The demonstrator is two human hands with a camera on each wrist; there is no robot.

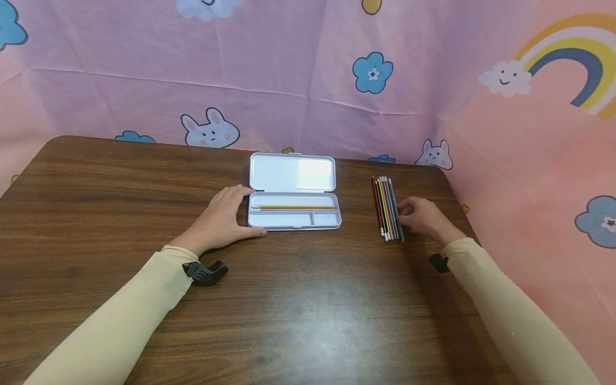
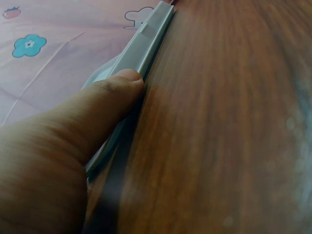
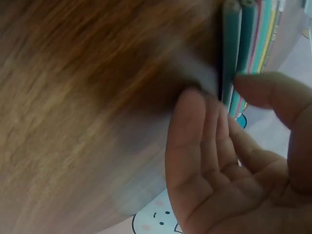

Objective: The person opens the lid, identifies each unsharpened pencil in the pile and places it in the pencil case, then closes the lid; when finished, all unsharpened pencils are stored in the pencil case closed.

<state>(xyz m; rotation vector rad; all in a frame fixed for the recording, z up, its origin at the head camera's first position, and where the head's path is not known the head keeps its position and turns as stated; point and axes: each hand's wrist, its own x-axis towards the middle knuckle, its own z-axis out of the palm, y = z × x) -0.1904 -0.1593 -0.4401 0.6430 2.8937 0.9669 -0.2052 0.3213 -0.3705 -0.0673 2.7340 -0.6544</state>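
The left hand [image 1: 222, 219] rests with straight fingers against the open pale-blue plastic pencil case [image 1: 293, 211], steadying it on the brown wooden counter [image 1: 308, 299]; the right hand [image 1: 423, 218] pinches the outermost pencil in the row of coloured pencils [image 1: 387, 208] beside it.

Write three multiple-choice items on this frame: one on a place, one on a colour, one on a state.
1. Where does the row of pencils lie?
A. right of the case
B. inside the lid
C. at the table's left edge

2. What colour is the pencil case?
A. black
B. pale grey-white
C. red

3. How is the case?
A. shut
B. open, lid back
C. upside down

Answers: 1 A, the right hand reaches them there. 2 B, it looks pale beside the left hand. 3 B, pencils show in its tray.
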